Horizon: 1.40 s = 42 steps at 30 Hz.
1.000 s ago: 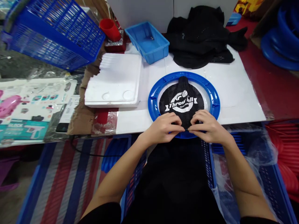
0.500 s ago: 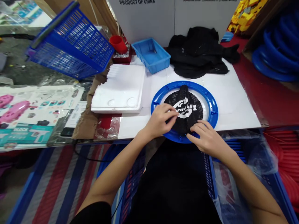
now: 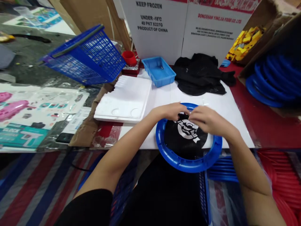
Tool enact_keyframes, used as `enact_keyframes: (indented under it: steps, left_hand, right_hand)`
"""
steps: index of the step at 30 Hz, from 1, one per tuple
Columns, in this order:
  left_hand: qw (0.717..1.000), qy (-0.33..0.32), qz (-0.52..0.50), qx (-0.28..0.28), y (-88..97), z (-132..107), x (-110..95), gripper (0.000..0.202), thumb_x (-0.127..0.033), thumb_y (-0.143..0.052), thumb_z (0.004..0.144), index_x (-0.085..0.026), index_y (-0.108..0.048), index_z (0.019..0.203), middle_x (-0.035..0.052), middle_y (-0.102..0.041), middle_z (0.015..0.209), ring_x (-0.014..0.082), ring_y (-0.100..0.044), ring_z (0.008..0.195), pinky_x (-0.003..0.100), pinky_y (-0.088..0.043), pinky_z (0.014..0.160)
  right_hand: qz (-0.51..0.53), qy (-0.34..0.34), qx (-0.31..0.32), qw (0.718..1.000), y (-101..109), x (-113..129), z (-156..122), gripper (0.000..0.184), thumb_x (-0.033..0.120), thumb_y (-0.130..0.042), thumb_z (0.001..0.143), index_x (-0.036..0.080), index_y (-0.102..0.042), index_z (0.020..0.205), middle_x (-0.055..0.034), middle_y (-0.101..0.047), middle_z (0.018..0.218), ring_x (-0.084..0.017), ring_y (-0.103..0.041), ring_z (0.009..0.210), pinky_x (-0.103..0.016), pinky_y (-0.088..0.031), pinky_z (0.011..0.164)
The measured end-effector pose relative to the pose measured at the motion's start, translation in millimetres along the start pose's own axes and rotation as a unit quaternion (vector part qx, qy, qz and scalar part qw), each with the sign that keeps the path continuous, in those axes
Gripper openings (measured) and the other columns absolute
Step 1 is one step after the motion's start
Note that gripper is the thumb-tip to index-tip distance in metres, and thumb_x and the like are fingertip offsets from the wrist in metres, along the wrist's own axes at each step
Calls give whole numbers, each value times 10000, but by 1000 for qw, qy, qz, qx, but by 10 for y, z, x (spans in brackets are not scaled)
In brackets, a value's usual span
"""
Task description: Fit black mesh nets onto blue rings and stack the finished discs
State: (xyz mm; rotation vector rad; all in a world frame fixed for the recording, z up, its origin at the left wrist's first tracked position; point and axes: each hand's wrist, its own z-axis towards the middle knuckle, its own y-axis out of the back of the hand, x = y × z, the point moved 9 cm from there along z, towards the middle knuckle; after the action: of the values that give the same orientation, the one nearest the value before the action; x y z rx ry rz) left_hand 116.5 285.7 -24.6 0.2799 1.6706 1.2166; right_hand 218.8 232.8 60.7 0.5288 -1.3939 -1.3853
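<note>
A blue plastic ring (image 3: 189,164) rests at the table's front edge, its near side jutting past the edge. Within it lies a round black mesh cloth (image 3: 185,147) with a white printed logo, its near part reaching the ring's near side. My left hand (image 3: 175,111) is at the ring's far side, fingers bent and closed on the cloth's far edge. Close beside it, my right hand (image 3: 207,121) has its fingers pinched at that same edge, covering part of the ring. What lies right under the fingertips is partly hidden.
Behind the ring are a light blue tray (image 3: 160,73), a pile of black mesh cloths (image 3: 202,73) and a white foam block (image 3: 123,100). A blue basket (image 3: 87,56) leans at left. Stacked blue rings (image 3: 270,81) stand at right, before a box of yellow pieces (image 3: 245,40).
Both hands have moved from the ring's near part to its far side. The ring has come closer to me, over the table edge, and the logo sits at a different angle. The view has tilted up.
</note>
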Motion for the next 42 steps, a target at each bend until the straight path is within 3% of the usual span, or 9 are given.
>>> enact_keyframes:
  steps: [4, 7, 11, 16, 19, 23, 29, 36, 42]
  left_hand:
    - [994, 19, -62, -83, 131, 76, 74, 466, 11, -597, 832, -271, -822, 1127, 4, -832, 1129, 224, -755, 1054, 646, -250, 1318]
    - [983, 14, -46, -178, 295, -89, 87, 365, -37, -576, 884, -229, -829, 1063, 42, -823, 1081, 219, -743, 1017, 571, -409, 1231]
    - [978, 24, 36, -205, 430, -344, 94, 259, -91, -621, 883, -210, -824, 993, 90, -768, 1158, 260, -710, 1091, 481, -521, 1062]
    - [985, 20, 92, -146, 305, -394, 21, 102, -293, -766, 932, -238, -823, 996, 111, -684, 1419, 343, -604, 1367, 567, -445, 1180]
    - [981, 22, 152, -117, 180, -344, -50, 238, -368, -814, 927, -219, -800, 1112, 147, -634, 1492, 368, -549, 1438, 581, -414, 1215]
    - [974, 44, 200, -101, 105, -312, -68, 342, -422, -762, 982, -204, -757, 1246, 169, -616, 1511, 377, -552, 1434, 582, -414, 1207]
    - [987, 74, 64, -131, 128, -265, 60, 404, -536, -680, 1020, -213, -763, 1247, 150, -609, 1534, 350, -608, 1371, 524, -481, 1155]
    - [959, 112, -167, -201, 172, -175, 240, 287, -480, -723, 962, -197, -760, 932, 94, -748, 1262, 275, -698, 1181, 455, -518, 1116]
    - [951, 110, -172, -233, 169, -185, 246, 255, -433, -739, 944, -195, -768, 1034, 101, -743, 1255, 276, -699, 1177, 461, -531, 1108]
  right_hand:
    - [83, -83, 100, 988, -126, -1017, 369, 220, 444, -783, 938, 241, -843, 998, -137, -645, 1442, -357, -559, 1381, -573, -418, 1191]
    - [165, -87, 159, 970, -404, -1273, 410, 335, 536, -811, 908, 268, -841, 1107, -101, -516, 1639, -349, -446, 1540, -577, -321, 1298]
    - [135, -74, 143, 978, -615, -1194, 294, 259, 490, -830, 909, 305, -842, 1090, -67, -432, 1721, -374, -309, 1631, -641, -216, 1340]
    - [72, -51, 98, 991, -647, -1014, 239, 222, 349, -804, 933, 314, -821, 1151, -81, -455, 1707, -395, -328, 1622, -684, -252, 1319]
    - [73, -44, 79, 993, -656, -986, 259, 290, 295, -798, 923, 328, -806, 1211, -81, -471, 1696, -395, -354, 1606, -707, -275, 1303]
    - [109, -43, 82, 990, -658, -999, 281, 121, 228, -732, 950, 270, -818, 1025, -92, -503, 1652, -358, -423, 1565, -665, -325, 1293]
    - [181, -38, 57, 981, -457, -1026, 311, 113, 333, -728, 985, 245, -796, 1004, -117, -576, 1555, -324, -525, 1467, -591, -392, 1250]
    - [207, -46, -7, 977, -212, -917, 327, 79, 285, -724, 961, 227, -779, 958, -46, -773, 1005, -226, -699, 962, -390, -533, 923]
    - [240, -108, -17, 964, -211, -966, 307, 98, 246, -759, 874, 214, -779, 965, -21, -791, 941, -201, -691, 857, -344, -530, 834]
